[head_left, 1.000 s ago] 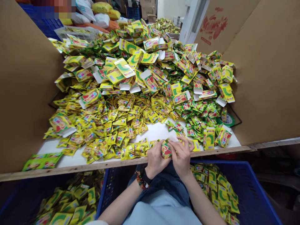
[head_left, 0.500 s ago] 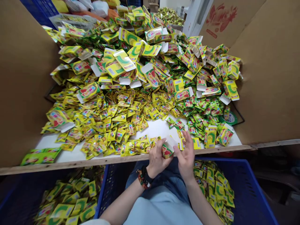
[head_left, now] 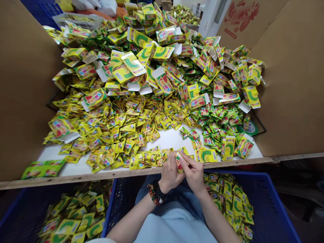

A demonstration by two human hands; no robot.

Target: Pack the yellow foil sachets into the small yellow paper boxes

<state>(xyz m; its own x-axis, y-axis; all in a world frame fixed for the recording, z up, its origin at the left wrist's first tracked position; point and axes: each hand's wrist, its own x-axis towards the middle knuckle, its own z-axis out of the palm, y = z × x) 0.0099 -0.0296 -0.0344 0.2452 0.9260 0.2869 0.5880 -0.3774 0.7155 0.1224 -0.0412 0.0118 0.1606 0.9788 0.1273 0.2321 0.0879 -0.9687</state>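
A small printed candy box (head_left: 179,162) is held between both hands at the front edge of the table. My left hand (head_left: 170,173) is closed round its left side, a beaded bracelet at the wrist. From the right, my right hand (head_left: 194,173) pinches the top end of the box with thumb and fingers; the flap there is mostly hidden. Just beyond the hands lie yellow candy sachets (head_left: 144,158). Green sachets (head_left: 193,134) lie a little further off to the right. Beside my right hand a yellow box (head_left: 206,156) lies flat.
Open boxes (head_left: 136,64) are heaped at the back, above the loose sachets. Cardboard walls (head_left: 291,84) stand on both sides. Below the wooden edge (head_left: 101,175) are blue crates (head_left: 265,202) with filled boxes. A green tape roll (head_left: 250,128) sits at right.
My right hand has moved from open fingers beside the box to pinching its top end. The white flap that stood up is now folded down or covered. My left hand keeps its hold.
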